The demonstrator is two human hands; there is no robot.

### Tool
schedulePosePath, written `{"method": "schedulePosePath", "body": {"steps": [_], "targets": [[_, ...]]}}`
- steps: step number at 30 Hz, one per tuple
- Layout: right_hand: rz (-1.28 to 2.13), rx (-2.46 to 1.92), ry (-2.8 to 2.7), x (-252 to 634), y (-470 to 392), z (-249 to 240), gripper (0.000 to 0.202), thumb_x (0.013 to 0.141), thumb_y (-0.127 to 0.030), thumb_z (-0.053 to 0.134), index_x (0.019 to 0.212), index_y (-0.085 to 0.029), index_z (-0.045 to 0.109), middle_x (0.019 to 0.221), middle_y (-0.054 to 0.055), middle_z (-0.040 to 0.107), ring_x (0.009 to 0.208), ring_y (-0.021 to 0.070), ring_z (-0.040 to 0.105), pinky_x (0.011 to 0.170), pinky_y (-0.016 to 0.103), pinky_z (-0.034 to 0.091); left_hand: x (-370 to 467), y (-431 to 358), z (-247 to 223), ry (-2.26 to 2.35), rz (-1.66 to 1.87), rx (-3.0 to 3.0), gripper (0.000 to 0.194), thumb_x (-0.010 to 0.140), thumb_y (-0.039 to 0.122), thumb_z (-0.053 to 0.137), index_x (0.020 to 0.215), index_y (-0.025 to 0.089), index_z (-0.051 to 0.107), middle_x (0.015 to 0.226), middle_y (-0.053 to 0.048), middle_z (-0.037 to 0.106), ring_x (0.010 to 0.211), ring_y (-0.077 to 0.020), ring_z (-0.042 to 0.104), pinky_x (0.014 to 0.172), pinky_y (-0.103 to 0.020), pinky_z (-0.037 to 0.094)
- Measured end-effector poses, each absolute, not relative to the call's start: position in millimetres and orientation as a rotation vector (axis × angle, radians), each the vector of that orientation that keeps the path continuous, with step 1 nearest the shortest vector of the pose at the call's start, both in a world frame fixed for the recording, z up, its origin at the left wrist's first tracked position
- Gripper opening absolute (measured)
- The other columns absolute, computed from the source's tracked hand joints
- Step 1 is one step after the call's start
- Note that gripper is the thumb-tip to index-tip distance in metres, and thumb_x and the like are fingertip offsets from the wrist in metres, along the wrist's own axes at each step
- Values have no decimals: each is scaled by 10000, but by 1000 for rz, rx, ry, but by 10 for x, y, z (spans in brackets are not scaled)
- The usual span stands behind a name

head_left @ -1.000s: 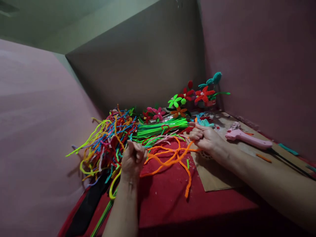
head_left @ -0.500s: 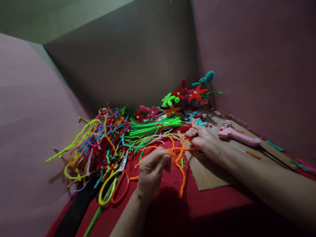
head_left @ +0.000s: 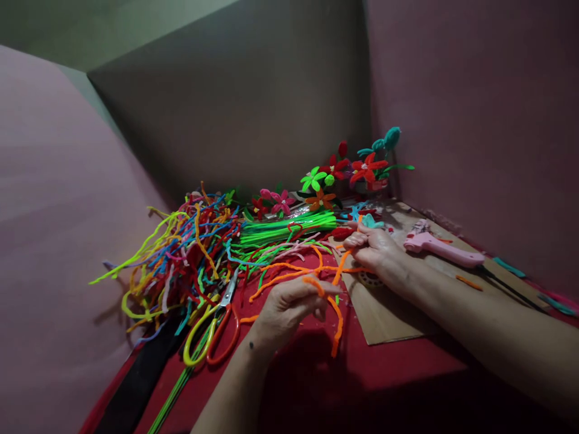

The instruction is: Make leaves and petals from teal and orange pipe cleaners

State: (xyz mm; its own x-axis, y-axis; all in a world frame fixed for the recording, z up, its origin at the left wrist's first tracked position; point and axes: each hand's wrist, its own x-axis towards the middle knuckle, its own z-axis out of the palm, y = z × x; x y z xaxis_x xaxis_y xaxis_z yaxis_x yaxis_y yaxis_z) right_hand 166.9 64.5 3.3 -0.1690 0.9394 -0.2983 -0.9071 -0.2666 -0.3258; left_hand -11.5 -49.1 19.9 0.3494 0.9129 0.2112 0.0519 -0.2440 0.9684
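Observation:
Both my hands work on fuzzy orange pipe cleaners above a red tabletop. My right hand [head_left: 375, 250] is closed in a pinch on an orange pipe cleaner [head_left: 342, 265], whose short end pokes up above the fingers. Nearer to me, my left hand [head_left: 289, 306] has an orange strand [head_left: 315, 286] bent across its fingers, the index finger reaching to the right. One curved orange end [head_left: 337, 328] hangs below, between the hands. Where the strands cross, I cannot tell which belongs to which. More orange pipe cleaners [head_left: 275, 274] lie behind my left hand.
Scissors [head_left: 226, 313] with yellow and red handles lie left of my hands, by a tangled heap of coloured pipe cleaners [head_left: 176, 259]. Behind are a green bundle [head_left: 289, 228] and pipe-cleaner flowers [head_left: 368, 169]. On the right, a pink glue gun [head_left: 446, 248] rests on cardboard [head_left: 389, 319].
My left hand has loosened from a tight fist, with its index finger now stretched to the right and the orange strand lying over it. My right hand keeps its pinch. The view has shifted slightly.

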Motion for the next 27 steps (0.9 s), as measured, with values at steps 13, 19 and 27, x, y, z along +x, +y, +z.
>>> {"method": "schedulePosePath", "body": {"steps": [13, 19, 27], "targets": [[1791, -566, -195, 1583, 555, 20, 214, 887, -101, 359, 709, -181, 445, 433, -89, 232, 331, 53, 216, 308, 150, 259, -152, -342, 267, 720, 1745, 828, 133, 612, 136, 734, 733, 155, 683, 690, -39, 685, 488, -65, 558, 411, -134, 431], [1831, -600, -268, 1516, 423, 16, 177, 870, -108, 392, 746, -177, 498, 436, -87, 231, 340, 59, 206, 316, 159, 251, -233, -333, 269, 775, 1849, 823, 144, 656, 212, 726, 723, 126, 632, 570, -12, 646, 400, -63, 547, 336, -112, 386], [1867, -576, -370, 1485, 338, 45, 192, 882, -116, 383, 754, -125, 525, 422, -90, 237, 340, 47, 224, 339, 161, 269, -309, -338, 316, 895, 1932, 902, 248, 706, 345, 676, 689, 141, 535, 522, 24, 574, 311, -57, 438, 260, -143, 306]]}}
